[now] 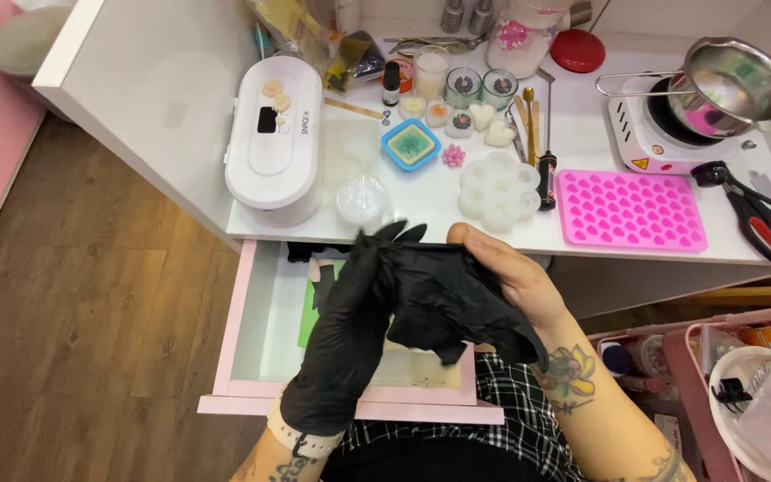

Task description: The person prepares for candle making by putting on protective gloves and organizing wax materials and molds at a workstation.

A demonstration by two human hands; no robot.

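Black nitrile covers our left hand point(343, 344) completely; its fingers are curled and pinching the edge of a second black glove point(443, 303), which hangs crumpled between the two hands. Our right hand point(510, 277) is bare, its thumb and fingers closed on the same loose glove from the other side, so both hands grip it above the open drawer. We cannot tell whether the right fingers are already inside the glove's opening.

Below the hands we see the pink drawer point(243, 357) pulled out, with a green sheet point(310, 312) lying inside it. Just past the hands runs the edge of the white surface point(439, 210). Nearest on it sit a clear round lid or dish point(360, 198) and a white flower-shaped silicone mould point(497, 189). To the left of these stands a white oblong machine point(274, 138) with small pale pieces on top. To the right lies a pink silicone mould point(631, 210) full of tiny heart cavities, and beyond it a pair of scissors point(765, 219) with red and black handles.

Farther back we see a blue square mould point(410, 144) with green filling, a small pink flower point(453, 156), several small candles in jars and heart shapes point(466, 103), and a steel pouring pot point(733, 80) sitting on a white hotplate point(649, 134). A pink basket point(698, 384) stands at the lower right.
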